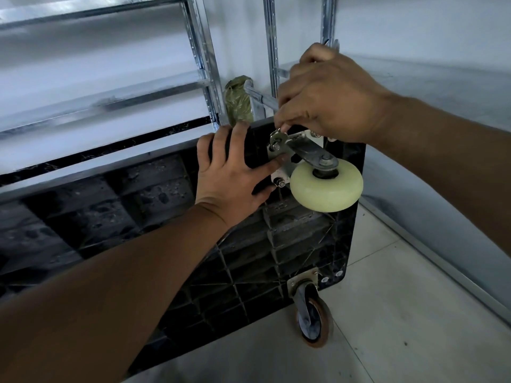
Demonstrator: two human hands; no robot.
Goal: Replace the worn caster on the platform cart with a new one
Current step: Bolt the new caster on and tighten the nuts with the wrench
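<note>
From the head camera, the cart (138, 217) stands tipped on its side, ribbed black underside facing us. The new caster (326, 186), with its cream wheel, sits at the upper right corner of that underside, its plate (279, 176) against the plastic. The left hand (235, 167) lies spread flat on the underside, fingertips touching the plate's edge. The right hand (326, 103) is over the plate's top edge, thumb and forefinger pinching a small nut (276, 138) on a bolt. Something metal pokes out above its knuckles, and I can't tell what.

The caster looks stiff and fairly weighty, and the fork probably swivels, so the plate is the place to steady it, not the wheel. The nut is tiny, smooth and easy to drop.

At the lower right corner sits another caster (313, 313), grey with a brownish tread. Metal shelving (204, 64) stands behind.
</note>
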